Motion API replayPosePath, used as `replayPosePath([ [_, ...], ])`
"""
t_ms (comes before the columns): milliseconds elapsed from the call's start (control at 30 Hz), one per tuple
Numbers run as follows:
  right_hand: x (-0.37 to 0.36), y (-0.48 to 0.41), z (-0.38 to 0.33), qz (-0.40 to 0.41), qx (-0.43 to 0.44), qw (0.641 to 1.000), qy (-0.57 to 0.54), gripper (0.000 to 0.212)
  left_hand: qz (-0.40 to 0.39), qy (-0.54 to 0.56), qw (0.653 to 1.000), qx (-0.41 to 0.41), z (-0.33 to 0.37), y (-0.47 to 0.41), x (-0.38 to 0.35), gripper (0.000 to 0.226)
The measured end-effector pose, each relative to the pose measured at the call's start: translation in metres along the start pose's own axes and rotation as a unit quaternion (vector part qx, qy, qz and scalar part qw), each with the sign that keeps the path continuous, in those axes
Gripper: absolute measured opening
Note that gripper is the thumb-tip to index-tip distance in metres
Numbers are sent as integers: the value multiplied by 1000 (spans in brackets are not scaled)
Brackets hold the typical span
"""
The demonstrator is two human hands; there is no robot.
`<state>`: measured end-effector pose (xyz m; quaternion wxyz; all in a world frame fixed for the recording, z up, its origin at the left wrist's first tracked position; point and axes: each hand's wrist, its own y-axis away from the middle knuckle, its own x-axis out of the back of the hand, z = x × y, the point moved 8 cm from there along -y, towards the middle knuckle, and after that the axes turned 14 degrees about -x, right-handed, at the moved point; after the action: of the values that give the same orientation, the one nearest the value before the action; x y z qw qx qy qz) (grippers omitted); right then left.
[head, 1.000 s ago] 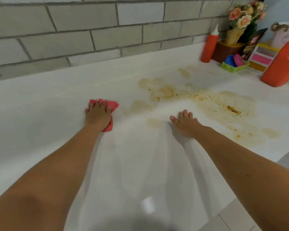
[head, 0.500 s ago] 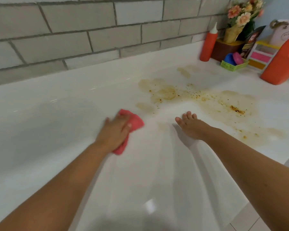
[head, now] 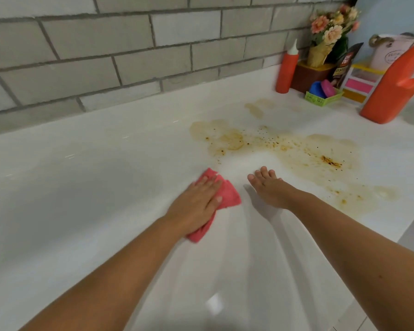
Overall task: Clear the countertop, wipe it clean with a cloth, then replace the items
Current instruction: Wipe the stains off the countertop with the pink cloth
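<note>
On the countertop [head: 81, 187], flat left fingers [head: 210, 185] press a crumpled pink cloth [head: 227, 197].

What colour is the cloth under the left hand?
Pinkish red, plain, no pattern: the cloth under the left hand, seen in the head view.

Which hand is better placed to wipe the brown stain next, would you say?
Left, probably. The left hand presses the pink cloth flat on the countertop, just short of the brown stain. The right hand lies nearer the stain but rests bare on the surface.
</note>
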<state>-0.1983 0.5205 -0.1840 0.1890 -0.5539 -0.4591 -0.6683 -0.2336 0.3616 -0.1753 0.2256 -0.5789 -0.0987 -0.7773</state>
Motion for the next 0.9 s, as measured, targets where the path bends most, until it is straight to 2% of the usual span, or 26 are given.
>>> replayPosePath([
  [100,0,2,-4,-6,23,999,38,46,8,18,1000,21,-29,15,10,54],
  [233,2,2,-1,8,19,999,40,47,58,-7,981,187,-131,6,43,48],
  [300,1,1,0,7,11,999,37,51,59,-38,970,233,-161,-7,49,49],
  [400,-1,1,-2,-10,9,999,38,50,46,-44,976,210,-141,-41,36,49],
  [567,0,6,-2,-31,1,999,8,50,5,-14,1000,4,-5,-42,-4,48],
  [633,0,7,-2,-42,0,999,1,51,-10,-11,999,-33,9,-19,-10,49],
  [700,2,8,-2,-44,0,999,-8,50,5,6,1000,-9,-19,-6,1,48],
  [833,6,12,2,-34,-27,998,-38,48,56,-4,989,138,-123,-4,38,46],
  [900,6,10,3,-18,-32,998,-50,52,67,-24,980,184,-168,-12,50,47],
])
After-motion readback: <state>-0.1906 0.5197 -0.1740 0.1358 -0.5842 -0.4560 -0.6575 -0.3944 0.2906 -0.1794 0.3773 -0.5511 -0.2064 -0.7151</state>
